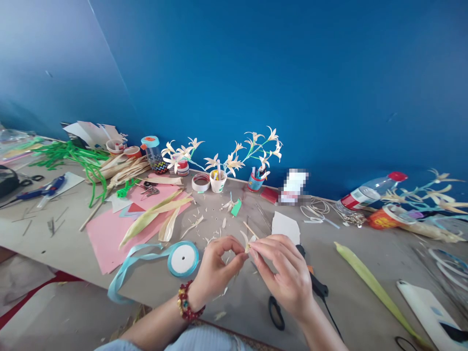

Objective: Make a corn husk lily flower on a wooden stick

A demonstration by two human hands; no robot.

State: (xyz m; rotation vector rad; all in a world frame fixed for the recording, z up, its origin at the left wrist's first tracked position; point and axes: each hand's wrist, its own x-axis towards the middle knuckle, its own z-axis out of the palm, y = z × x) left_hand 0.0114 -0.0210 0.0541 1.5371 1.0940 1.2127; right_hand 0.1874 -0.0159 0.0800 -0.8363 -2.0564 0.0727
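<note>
My left hand (218, 265), with a beaded bracelet at the wrist, pinches a small cream corn husk flower (246, 240) between thumb and fingertips. From the other side, my right hand (287, 273) holds the same flower, its fingertips closed at the base. A thin pale stick (250, 229) shows just beyond the fingers; whether it touches the flower I cannot tell. Under and beside my right hand lies a black tool with a cord (319, 286), partly hidden. A black scissor handle (276, 313) rests nearer me. Husk scraps (193, 225) litter the table ahead of my left hand.
A blue ribbon spool (183, 259) lies left of my hands. Pink paper (106, 239) carries green husk strips (153, 214). Finished husk flowers stand in a white cup (218, 184) by the wall. Rightward are a long green husk (376, 285), a bottle (365, 194) and a white device (427, 312).
</note>
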